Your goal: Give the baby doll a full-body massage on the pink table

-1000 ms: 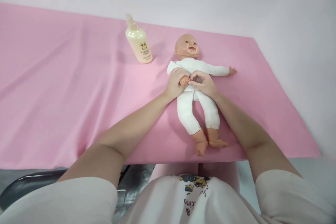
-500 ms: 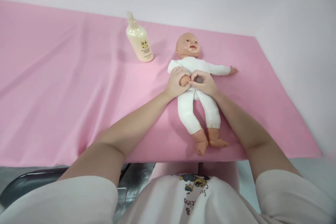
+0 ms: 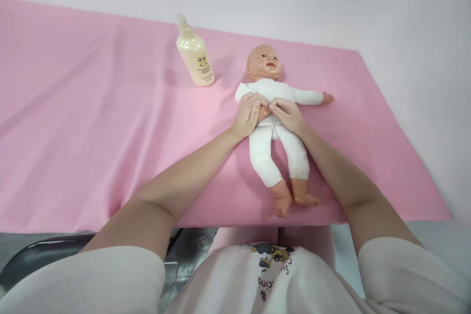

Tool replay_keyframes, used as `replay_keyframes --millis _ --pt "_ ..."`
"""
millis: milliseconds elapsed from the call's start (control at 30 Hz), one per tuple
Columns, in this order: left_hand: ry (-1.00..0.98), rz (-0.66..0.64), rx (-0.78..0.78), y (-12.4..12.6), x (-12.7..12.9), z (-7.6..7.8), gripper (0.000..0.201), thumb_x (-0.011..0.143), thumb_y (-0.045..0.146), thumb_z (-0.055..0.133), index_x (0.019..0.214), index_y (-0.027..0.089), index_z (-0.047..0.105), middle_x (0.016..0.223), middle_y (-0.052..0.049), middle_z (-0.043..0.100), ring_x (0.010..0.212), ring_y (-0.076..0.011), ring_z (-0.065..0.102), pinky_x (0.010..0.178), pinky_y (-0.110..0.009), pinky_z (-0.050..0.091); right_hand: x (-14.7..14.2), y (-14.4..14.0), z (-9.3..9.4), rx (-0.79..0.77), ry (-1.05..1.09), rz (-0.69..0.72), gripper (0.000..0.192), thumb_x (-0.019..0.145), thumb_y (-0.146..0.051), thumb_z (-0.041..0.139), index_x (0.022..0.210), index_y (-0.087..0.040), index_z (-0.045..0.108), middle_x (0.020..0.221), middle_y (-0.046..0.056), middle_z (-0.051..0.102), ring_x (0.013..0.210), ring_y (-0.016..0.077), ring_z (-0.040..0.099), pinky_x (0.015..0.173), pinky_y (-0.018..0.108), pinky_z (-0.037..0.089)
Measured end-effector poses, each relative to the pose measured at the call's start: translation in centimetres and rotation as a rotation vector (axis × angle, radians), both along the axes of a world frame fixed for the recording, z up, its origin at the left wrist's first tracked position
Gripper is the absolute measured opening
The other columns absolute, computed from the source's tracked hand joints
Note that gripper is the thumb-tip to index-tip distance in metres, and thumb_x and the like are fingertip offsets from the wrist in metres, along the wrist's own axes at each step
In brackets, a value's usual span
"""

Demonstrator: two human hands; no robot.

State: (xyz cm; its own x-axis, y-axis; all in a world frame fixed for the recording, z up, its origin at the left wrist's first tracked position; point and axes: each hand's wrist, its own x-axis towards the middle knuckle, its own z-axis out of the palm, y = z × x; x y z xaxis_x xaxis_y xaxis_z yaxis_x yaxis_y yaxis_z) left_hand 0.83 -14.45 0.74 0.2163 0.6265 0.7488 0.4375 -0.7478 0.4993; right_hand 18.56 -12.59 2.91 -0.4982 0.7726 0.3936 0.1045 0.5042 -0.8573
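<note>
One small hand [image 3: 263,114] of the doll [image 3: 275,89] sits clasped in the left hand [image 3: 246,117], seemingly to steady it; the right hand [image 3: 289,114] bunches its fingertips beside it, whether pinching I cannot tell; the doll lies face-up on pink cloth [image 3: 91,132], a bottle [image 3: 196,61] standing near its head, perhaps for reach; below, a black chair [image 3: 46,256].
</note>
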Motion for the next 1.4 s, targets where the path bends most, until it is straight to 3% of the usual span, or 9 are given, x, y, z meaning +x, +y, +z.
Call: replay_keyframes --millis 433,633,800,900,1000,1167,1267,1400 --pt "-0.075 0.049 -0.067 0.4 0.0 -0.7 0.047 0.107 0.049 0.02 0.107 0.023 0.058 0.103 -0.008 0.069 0.101 -0.0206 0.064 0.093 -0.04 0.05 0.0 0.1 -0.5 -0.013 0.027 0.002 0.04 0.079 -0.051 0.075 0.068 -0.02 0.053 0.069 -0.003 0.055 0.066 0.0117 0.048 0.067 0.027 0.041" --pt "-0.067 0.037 -0.043 0.5 -0.2 -1.0 0.043 0.107 0.043 0.019 0.119 0.024 0.056 0.111 -0.009 0.068 0.107 -0.0213 0.064 0.099 -0.043 0.049 -0.2 0.0 -0.5 -0.011 0.01 -0.045 0.036 0.088 -0.05 0.065 0.07 -0.02 0.057 0.068 -0.003 0.057 0.066 0.0119 0.05 0.067 0.027 0.043" --pt "-0.026 0.043 0.006 1.1 -0.6 -1.6 0.039 0.105 0.039 0.027 0.133 0.025 0.05 0.124 -0.011 0.064 0.118 -0.0237 0.061 0.103 -0.045 0.047 -0.2 -0.1 -0.4 0.006 0.016 -0.048 0.03 0.079 -0.048 0.075 0.089 -0.022 0.064 0.079 -0.002 0.063 0.073 0.0133 0.056 0.073 0.028 0.049" --pt "0.014 0.037 0.009 1.3 -0.8 -1.7 0.037 0.102 0.031 0.031 0.133 0.023 0.05 0.127 -0.01 0.063 0.12 -0.0241 0.059 0.106 -0.045 0.046 -0.3 -0.2 -0.1 0.032 -0.034 -0.022 0.037 0.074 -0.042 0.08 0.103 -0.023 0.068 0.091 0.0 0.068 0.08 0.0149 0.059 0.081 0.032 0.052" --pt "0.052 0.045 0.016 1.3 -0.7 -1.6 0.037 0.096 0.025 0.038 0.13 0.023 0.052 0.128 -0.01 0.064 0.123 -0.0242 0.058 0.109 -0.046 0.043 -0.3 -0.2 0.1 0.029 -0.061 -0.01 0.035 0.077 -0.04 0.078 0.106 -0.023 0.07 0.099 0.002 0.071 0.088 0.0174 0.062 0.088 0.035 0.052" --pt "0.115 0.091 0.032 1.2 -0.4 -1.4 0.033 0.09 0.027 0.049 0.123 0.023 0.055 0.124 -0.01 0.066 0.123 -0.0265 0.058 0.113 -0.051 0.038 -0.4 0.1 -0.5 -0.049 0.047 0.018 0.04 0.083 -0.055 0.072 0.11 -0.026 0.071 0.11 0.003 0.071 0.104 0.0196 0.066 0.099 0.037 0.052" --pt "0.121 0.12 0.035 1.2 -0.3 -1.4 0.032 0.089 0.034 0.055 0.119 0.023 0.055 0.122 -0.01 0.067 0.119 -0.0273 0.059 0.109 -0.05 0.041 -0.3 0.2 -0.6 -0.051 0.072 0.023 0.047 0.083 -0.065 0.067 0.109 -0.026 0.072 0.107 0.003 0.072 0.104 0.0193 0.066 0.099 0.037 0.053" --pt "0.155 0.126 0.032 1.5 -0.3 -1.4 0.019 0.089 0.04 0.057 0.101 0.024 0.057 0.102 -0.006 0.07 0.104 -0.0258 0.062 0.1 -0.046 0.044 0.0 0.4 -0.4 0.004 0.028 -0.009 0.053 0.09 -0.071 0.051 0.094 -0.023 0.074 0.084 0.002 0.068 0.085 0.0167 0.064 0.087 0.034 0.055"
